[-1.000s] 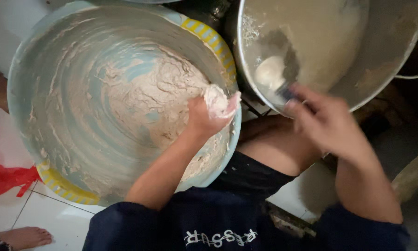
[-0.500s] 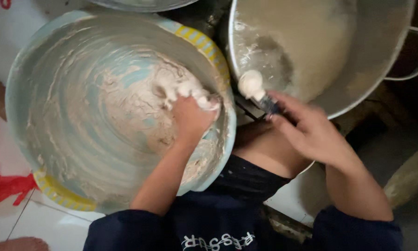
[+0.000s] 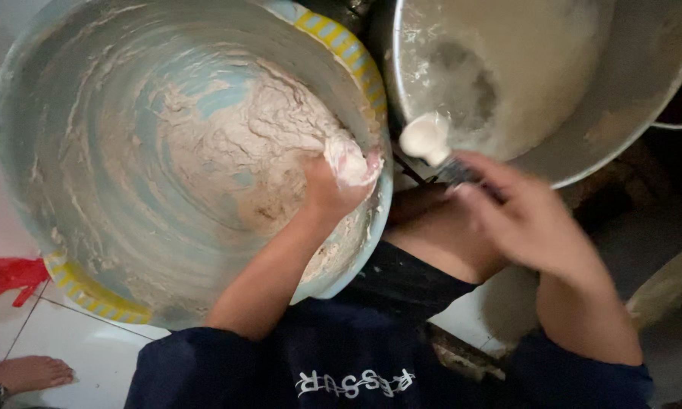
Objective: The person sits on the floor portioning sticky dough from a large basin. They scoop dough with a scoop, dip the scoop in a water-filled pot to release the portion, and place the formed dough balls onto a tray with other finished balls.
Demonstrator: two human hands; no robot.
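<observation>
Fingers (image 3: 352,163) of the left hand (image 3: 333,185) are curled shut around a lump of pale dough (image 3: 347,157), squeezed up out of the fist. That hand sits inside a big light blue basin (image 3: 68,227), close against its right wall. More of the sticky dough mass (image 3: 235,159) is spread across the bottom of the basin, and thin smears of it coat the walls. The basin's rim carries a yellow striped band (image 3: 341,42).

To the right of the basin, the right hand (image 3: 530,220) is closed on the dark handle of a spoon (image 3: 432,144). The spoon's bowl, loaded with a pale blob, hangs just over the near rim of a large metal pot (image 3: 629,113). This pot stands touching the basin, and its inside is dusted with pale flour or batter. The right hand is blurred, so its finger positions are hard to read in detail.

Below the basin, the person's dark blue shirt (image 3: 341,356) fills the lower part of the view. A red plastic bag (image 3: 4,276) lies on the white tiled floor (image 3: 76,341) left of the basin, and a bare foot (image 3: 26,373) rests there too.
</observation>
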